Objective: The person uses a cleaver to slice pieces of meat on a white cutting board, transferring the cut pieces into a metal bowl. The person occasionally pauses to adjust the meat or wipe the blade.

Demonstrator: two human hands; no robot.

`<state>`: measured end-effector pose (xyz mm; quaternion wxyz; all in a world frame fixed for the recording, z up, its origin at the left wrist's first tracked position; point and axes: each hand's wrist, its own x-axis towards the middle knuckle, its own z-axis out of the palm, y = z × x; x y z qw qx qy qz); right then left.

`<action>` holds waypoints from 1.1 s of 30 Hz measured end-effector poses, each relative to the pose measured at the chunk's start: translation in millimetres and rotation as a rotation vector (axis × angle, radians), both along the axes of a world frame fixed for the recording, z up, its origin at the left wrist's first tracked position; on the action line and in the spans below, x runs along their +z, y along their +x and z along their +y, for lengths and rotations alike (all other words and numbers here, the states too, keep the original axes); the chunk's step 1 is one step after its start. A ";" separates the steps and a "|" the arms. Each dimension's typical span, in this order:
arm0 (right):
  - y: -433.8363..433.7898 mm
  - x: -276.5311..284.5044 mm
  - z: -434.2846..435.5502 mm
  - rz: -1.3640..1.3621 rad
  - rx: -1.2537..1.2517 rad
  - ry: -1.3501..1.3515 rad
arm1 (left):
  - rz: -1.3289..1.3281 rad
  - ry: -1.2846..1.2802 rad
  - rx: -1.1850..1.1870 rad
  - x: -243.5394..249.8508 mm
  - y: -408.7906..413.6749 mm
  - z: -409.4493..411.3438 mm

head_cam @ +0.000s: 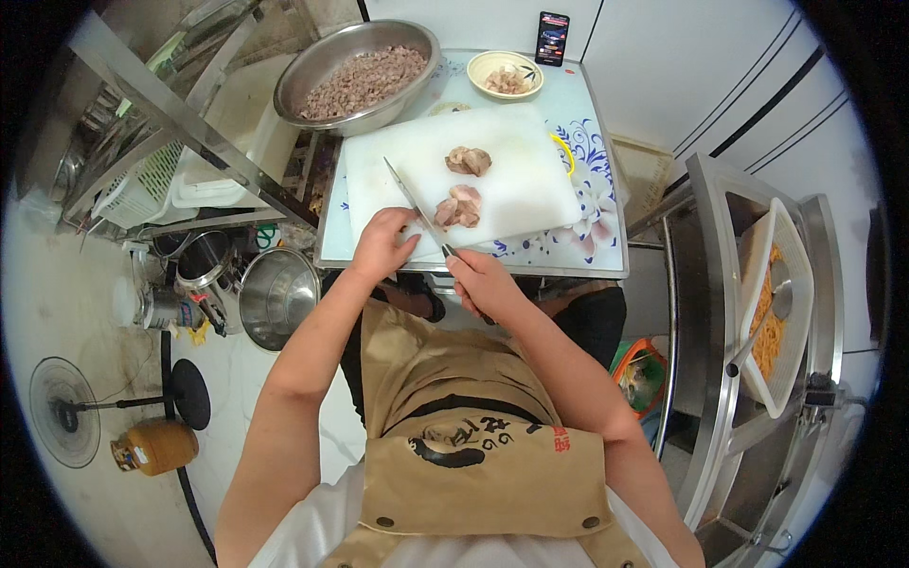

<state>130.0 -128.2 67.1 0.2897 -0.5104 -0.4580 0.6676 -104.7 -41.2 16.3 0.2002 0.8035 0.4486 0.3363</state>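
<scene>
My right hand [486, 285] grips the dark handle of a kitchen knife [408, 186]. Its blade slants away to the upper left over a white cutting board [518, 206]. At the board's near left edge, my left hand [385, 243] rests with curled fingers close to the blade and the thumb apart. Whether a small piece lies under those fingers is hidden. Just right of the blade sits a clump of meat pieces [459, 206]. Another clump of meat [467, 161] lies farther back on the board.
Diced meat fills a large steel basin [419, 82] behind the board. A bowl [476, 79] with meat bits and a propped phone [552, 39] stand at the back. Metal shelving [192, 135] rises left; a steel pot [279, 298] stands below. A white tray [799, 312] of noodle-like food is right.
</scene>
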 end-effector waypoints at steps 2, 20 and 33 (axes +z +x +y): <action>4.2 -3.7 -2.8 0.038 -0.010 -0.002 | -0.052 -0.111 0.020 8.3 -3.9 -2.8; 34.1 1.0 -71.3 0.076 -0.097 0.035 | 0.191 0.104 -0.356 29.9 -8.1 43.2; 25.2 6.3 -53.6 -0.079 -0.042 0.011 | 0.087 0.132 0.107 -7.3 0.2 -2.8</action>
